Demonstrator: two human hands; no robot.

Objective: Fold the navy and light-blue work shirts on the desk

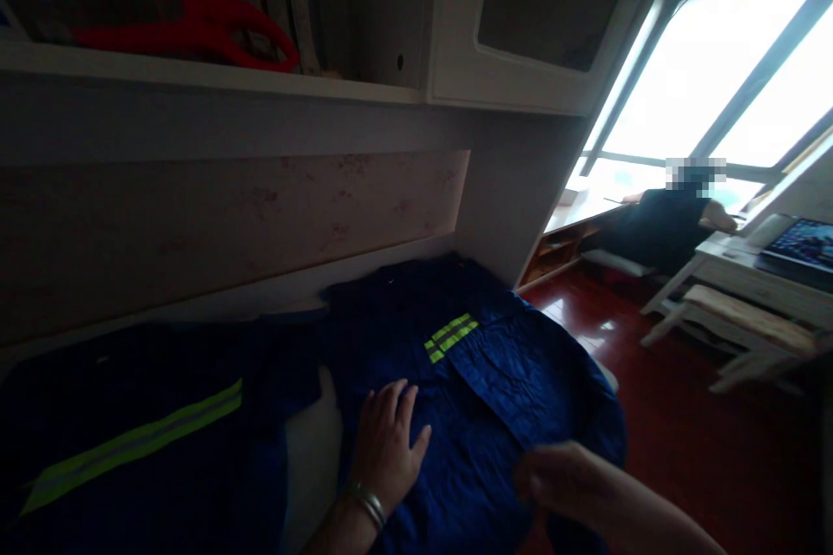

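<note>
A dark blue work garment (482,381) with yellow-green reflective stripes lies spread on a white bed surface (312,460). My left hand (387,442), a bracelet on its wrist, rests flat on the cloth with the fingers stretched out. My right hand (560,477) hovers over the garment's near right edge; it is blurred and its fingers do not show clearly. A second blue garment (143,416) with a long reflective stripe lies to the left.
A padded headboard (227,217) and a shelf with a red clamp-like object (195,17) rise behind the bed. At the right a person (670,217) sits at a desk by the window, beside a white table with a laptop (800,247) and a bench (742,321) on red floor.
</note>
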